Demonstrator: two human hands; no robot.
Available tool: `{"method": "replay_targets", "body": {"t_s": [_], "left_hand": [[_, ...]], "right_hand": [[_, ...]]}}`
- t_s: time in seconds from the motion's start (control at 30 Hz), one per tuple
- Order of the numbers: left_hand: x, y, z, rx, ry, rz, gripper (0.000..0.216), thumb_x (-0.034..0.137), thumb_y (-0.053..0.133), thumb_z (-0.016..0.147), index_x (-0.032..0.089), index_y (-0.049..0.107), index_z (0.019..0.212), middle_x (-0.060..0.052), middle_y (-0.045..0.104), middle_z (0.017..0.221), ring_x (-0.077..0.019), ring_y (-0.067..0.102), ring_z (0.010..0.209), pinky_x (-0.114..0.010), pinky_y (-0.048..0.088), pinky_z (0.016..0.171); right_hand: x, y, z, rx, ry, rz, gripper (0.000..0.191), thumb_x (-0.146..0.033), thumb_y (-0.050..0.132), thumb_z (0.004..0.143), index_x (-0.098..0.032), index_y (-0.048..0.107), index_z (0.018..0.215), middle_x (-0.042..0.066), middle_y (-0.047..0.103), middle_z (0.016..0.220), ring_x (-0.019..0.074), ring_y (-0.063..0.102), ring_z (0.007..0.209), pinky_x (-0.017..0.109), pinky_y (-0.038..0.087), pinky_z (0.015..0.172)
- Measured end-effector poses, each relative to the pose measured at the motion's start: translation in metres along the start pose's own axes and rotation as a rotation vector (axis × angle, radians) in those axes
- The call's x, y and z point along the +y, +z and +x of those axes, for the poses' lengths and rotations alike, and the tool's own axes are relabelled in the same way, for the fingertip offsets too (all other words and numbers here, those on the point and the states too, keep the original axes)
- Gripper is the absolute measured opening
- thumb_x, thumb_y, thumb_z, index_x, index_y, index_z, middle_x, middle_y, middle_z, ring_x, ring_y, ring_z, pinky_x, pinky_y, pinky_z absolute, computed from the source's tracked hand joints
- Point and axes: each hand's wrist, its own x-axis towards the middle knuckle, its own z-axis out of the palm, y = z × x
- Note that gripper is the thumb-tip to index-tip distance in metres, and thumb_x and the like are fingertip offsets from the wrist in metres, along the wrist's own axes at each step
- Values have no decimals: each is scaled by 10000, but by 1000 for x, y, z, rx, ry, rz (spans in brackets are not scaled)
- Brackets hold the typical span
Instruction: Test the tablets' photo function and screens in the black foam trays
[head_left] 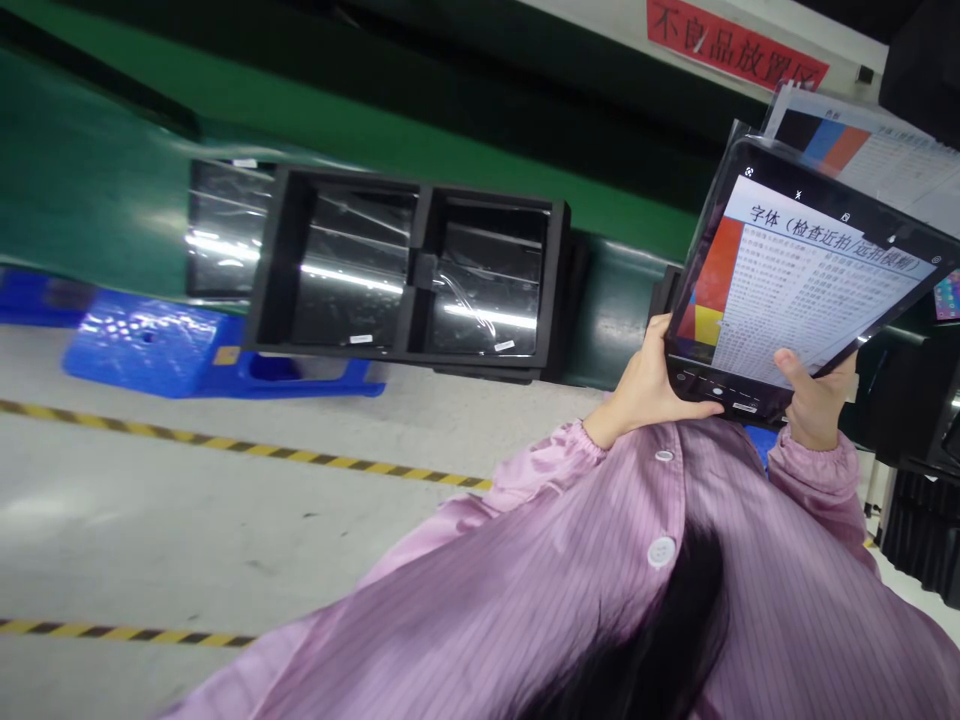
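Observation:
A tablet [817, 290] with a black frame is held up at the right, tilted in both hands. Its lit screen shows a camera picture of a printed page with Chinese text and colour blocks. My left hand [649, 385] grips the lower left corner, thumb along the bottom edge. On the lower right edge, my right hand [817, 395] has its thumb over the screen; its other fingers are hidden behind. Just beyond the tablet stands a printed test chart [885, 160] in a clear sleeve, partly covered by it.
On the green bench [112, 200] lies a black divided tray [424, 230] holding dark wrapped panels, with another wrapped panel [225, 230] beside it. Blue stools [150, 340] stand below the bench edge. A red sign [735, 45] is fixed above. Striped tape [300, 455] marks the floor.

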Motion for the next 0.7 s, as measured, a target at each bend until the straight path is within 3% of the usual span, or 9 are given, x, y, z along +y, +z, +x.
{"method": "replay_targets", "body": {"t_s": [0.27,0.43,0.57,0.63,0.7], "left_hand": [[3,-1,0,18,16,-7,1301,714,994,570,205,316,1557,-197,531,1435,-396,645,1309,-539,544,1117],[-2,-1,-7,-15,-102,-65,1223,805,919,601,199,416,1537,-150,644,1312,-362,716,1155,-486,598,992],[-18,6,-13,137,-324,-225,795,902,528,884,201,679,1227,-83,722,1006,-303,720,947,-448,599,878],[-30,13,-18,209,-463,-250,778,884,375,949,187,717,989,-83,701,883,-286,692,865,-425,587,816],[-43,21,-27,205,-618,-249,790,882,345,948,179,689,839,-80,666,792,-276,661,803,-406,575,764]], "right_hand": [[-8,1,0,-3,3,-18,859,-515,956,688,-260,615,1435,87,714,1355,316,675,1338,584,488,1234],[-6,1,-13,39,63,-45,931,-570,944,688,-264,566,1482,97,702,1377,312,684,1316,578,514,1207],[12,10,-28,19,184,-50,1005,-582,948,667,-266,535,1526,104,659,1473,325,653,1359,591,489,1223],[20,6,-20,-25,230,12,1061,-554,935,684,-276,465,1594,108,611,1544,317,625,1404,577,457,1251],[24,-14,4,-50,221,115,1077,-572,846,768,-321,325,1677,103,545,1619,293,609,1433,556,460,1249]]}}
